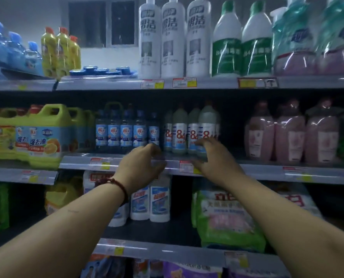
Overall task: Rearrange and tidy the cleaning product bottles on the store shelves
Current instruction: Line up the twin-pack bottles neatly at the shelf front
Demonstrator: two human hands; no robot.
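On the middle shelf (pixel 267 169) stands a row of several small blue-labelled bottles (pixel 127 133), and right of them several pale "84" disinfectant bottles (pixel 180 133). My left hand (pixel 141 167), with a red bead bracelet on the wrist, hovers at the shelf's front edge below the rightmost blue bottle, fingers loosely curved and holding nothing. My right hand (pixel 211 157) reaches to the base of the rightmost "84" bottle (pixel 206 129), fingers spread; whether the fingertips touch it I cannot tell.
Yellow-green detergent jugs (pixel 42 135) fill the shelf's left, pink bottles (pixel 289 135) its right. The top shelf carries tall white bottles (pixel 173 39), green-capped bottles (pixel 241 41) and yellow bottles (pixel 58 51). Below stand white bottles (pixel 159 201) and a green bag (pixel 227 217).
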